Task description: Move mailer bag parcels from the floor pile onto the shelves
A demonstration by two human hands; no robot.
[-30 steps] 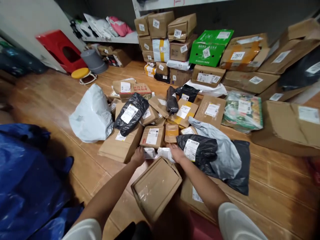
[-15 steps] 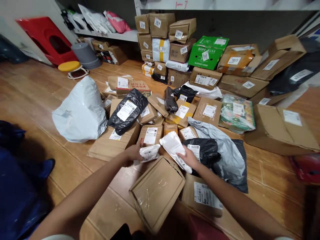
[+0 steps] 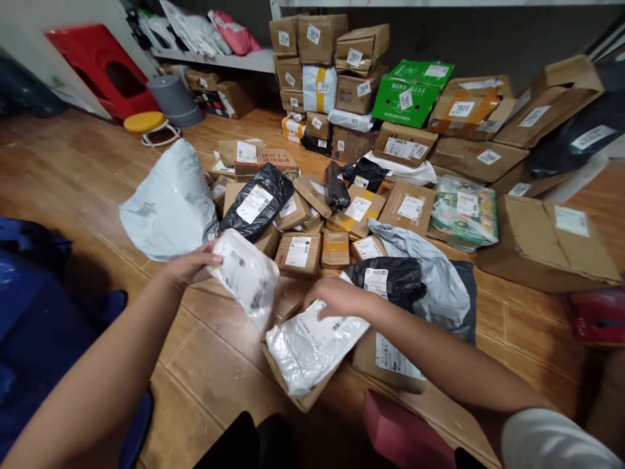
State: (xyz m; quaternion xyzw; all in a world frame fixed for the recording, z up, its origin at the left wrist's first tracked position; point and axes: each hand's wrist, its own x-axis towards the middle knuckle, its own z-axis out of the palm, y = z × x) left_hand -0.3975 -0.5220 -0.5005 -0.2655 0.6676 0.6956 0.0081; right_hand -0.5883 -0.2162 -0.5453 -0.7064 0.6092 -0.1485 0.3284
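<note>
My left hand [image 3: 194, 267] grips the upper left edge of a white plastic mailer [image 3: 247, 273], its thumb on top; the mailer is tilted, with a blurred label. My right hand [image 3: 339, 296] is closed on the far edge of a larger white poly mailer [image 3: 305, 352], whose label and barcode face up. That mailer lies over a cardboard box [image 3: 305, 400], covering most of its top. The right fingertips are partly hidden. Just beyond the hands are a small brown box [image 3: 299, 254] with a white label and a black plastic parcel [image 3: 256, 202].
A black mailer [image 3: 400, 280] and a grey plastic bag [image 3: 442, 286] lie to the right. A large white sack [image 3: 170, 205] stands left. Stacked numbered boxes [image 3: 361, 91] and a green box [image 3: 413, 94] line the back. Someone in blue [image 3: 43, 339] is at the left edge.
My left hand has moved left and up, with the white mailer turned broad side up. My right hand has come left and nearer, laying its white mailer over the cardboard box.
</note>
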